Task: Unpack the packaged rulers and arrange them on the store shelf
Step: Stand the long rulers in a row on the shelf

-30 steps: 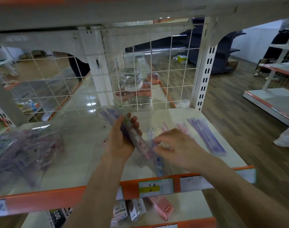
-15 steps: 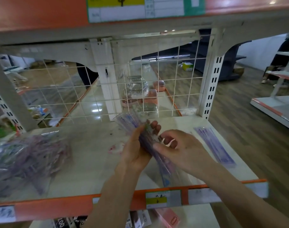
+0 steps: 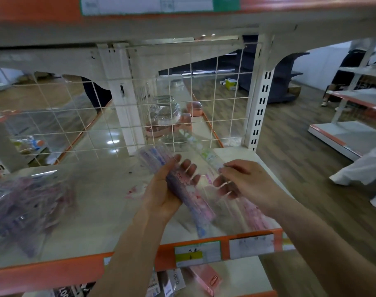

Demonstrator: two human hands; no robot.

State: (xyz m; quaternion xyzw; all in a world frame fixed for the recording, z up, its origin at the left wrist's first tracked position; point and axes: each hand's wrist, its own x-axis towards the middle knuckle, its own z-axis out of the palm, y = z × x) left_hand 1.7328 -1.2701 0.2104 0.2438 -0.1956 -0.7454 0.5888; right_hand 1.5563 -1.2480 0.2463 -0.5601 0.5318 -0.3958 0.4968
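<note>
Pink box [image 3: 205, 280] on lower shelf. Orange shelf edge [image 3: 54, 273] carries price labels [image 3: 196, 252]. Over the shelf [image 3: 97, 211], left hand [image 3: 161, 189] has its grip clamped round a blurred bundle of packaged rulers [image 3: 193, 202]. Right hand [image 3: 247, 181] grip pinches 1 floral ruler [image 3: 201, 152], which tilts up and away just beside the bundle. Clear bag [image 3: 22, 200] of blurred stock lies at shelf left. Wire grid [image 3: 60, 116] stands behind.

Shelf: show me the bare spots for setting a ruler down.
Bare shelf lies between the bag of rulers and the left hand, back to the wire grid. Crowded: front right, where loose rulers lie under the right hand.
</note>
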